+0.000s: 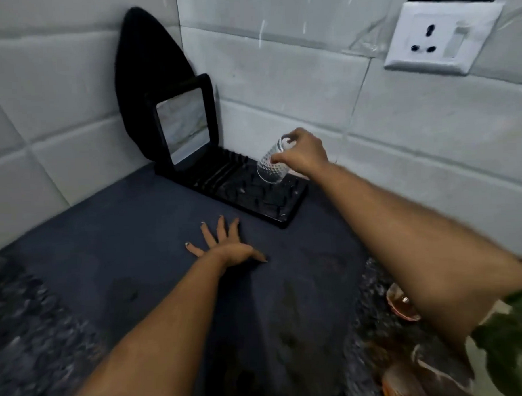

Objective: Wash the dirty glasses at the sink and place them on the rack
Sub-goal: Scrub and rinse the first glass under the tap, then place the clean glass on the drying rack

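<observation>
My right hand (304,154) grips a clear textured glass (270,167) by its base, mouth down and tilted, just above the black drying rack (287,211) in the counter's back corner. Whether the glass rim touches the rack pegs I cannot tell. My left hand (226,245) lies flat on the dark counter in front of the rack, fingers spread, holding nothing. Two glasses with brownish residue (403,307) stand at the lower right, partly hidden by my right arm.
A black-framed tray (183,123) and a black pointed board (146,68) lean against the tiled wall behind the rack. A white wall socket (439,37) sits at the upper right. The dark grey counter (121,248) spreads to the left.
</observation>
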